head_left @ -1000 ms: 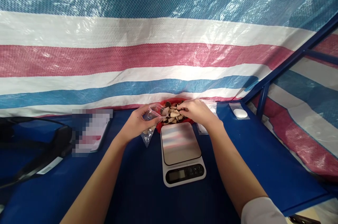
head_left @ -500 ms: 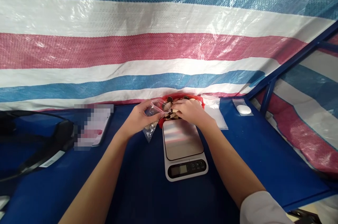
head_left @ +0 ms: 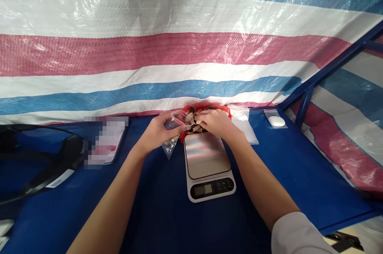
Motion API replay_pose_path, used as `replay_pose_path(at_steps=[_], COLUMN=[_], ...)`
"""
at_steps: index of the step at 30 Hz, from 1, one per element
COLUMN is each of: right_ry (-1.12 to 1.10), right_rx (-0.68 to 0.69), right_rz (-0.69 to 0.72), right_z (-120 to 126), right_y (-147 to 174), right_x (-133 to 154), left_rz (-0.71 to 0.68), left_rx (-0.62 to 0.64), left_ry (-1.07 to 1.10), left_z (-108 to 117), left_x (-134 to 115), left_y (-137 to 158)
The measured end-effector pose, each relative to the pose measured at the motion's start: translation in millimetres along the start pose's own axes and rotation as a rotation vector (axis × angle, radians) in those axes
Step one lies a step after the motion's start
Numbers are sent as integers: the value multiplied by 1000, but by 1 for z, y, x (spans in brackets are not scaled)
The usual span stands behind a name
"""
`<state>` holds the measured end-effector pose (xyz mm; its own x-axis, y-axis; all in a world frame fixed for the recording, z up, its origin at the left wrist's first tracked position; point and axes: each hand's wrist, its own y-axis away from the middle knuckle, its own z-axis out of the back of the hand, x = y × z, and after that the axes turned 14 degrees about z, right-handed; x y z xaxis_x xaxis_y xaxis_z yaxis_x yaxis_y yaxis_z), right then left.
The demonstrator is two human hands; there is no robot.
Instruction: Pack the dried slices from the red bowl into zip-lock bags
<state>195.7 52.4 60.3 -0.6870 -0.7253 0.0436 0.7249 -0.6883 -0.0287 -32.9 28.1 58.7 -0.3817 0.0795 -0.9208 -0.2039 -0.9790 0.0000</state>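
Note:
My left hand [head_left: 158, 134] pinches the rim of a clear plastic bag [head_left: 170, 148] between thumb and fingers. Its mouth faces right, and some pale pieces show inside. To the right of it, a red bag [head_left: 229, 111] lies spread open, full of small flat pieces [head_left: 196, 128] in cream, brown and black that look like stones or chips. Over this pile my right hand [head_left: 217, 123] reaches with curled fingers; its fingertips are among the pieces, and what they grip is hidden. A white kitchen scale [head_left: 208, 158] with a bare metal plate stands just in front of the red bag.
Flat clear bags [head_left: 247, 128] lie right of the red bag, with a white oval object [head_left: 277, 121] on a small bag farther right. A phone-like slab [head_left: 109, 142], partly pixelated, and a black strap-like item [head_left: 56, 162] lie left. Striped sheeting [head_left: 179, 50] hangs behind.
My right fingers have shifted slightly among the pieces in the red bag. My left hand keeps its grip on the clear bag. The view has tipped a little.

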Motion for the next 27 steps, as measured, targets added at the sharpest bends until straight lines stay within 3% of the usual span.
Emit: replay_pose_path(at_steps=[12,18,27], right_ry=[-84,-81,-91], right_rx=[-125,-171,-51], right_rz=[32,-97,-268], right_z=[0,6,8], right_y=[4,13,18], right_x=[-7,-23,-35], left_rz=[-6,-9,-5], left_rx=[6,8,-4], left_ry=[9,12,2], left_z=[1,2,2], left_x=[4,5,6], left_y=[0,-1,0])
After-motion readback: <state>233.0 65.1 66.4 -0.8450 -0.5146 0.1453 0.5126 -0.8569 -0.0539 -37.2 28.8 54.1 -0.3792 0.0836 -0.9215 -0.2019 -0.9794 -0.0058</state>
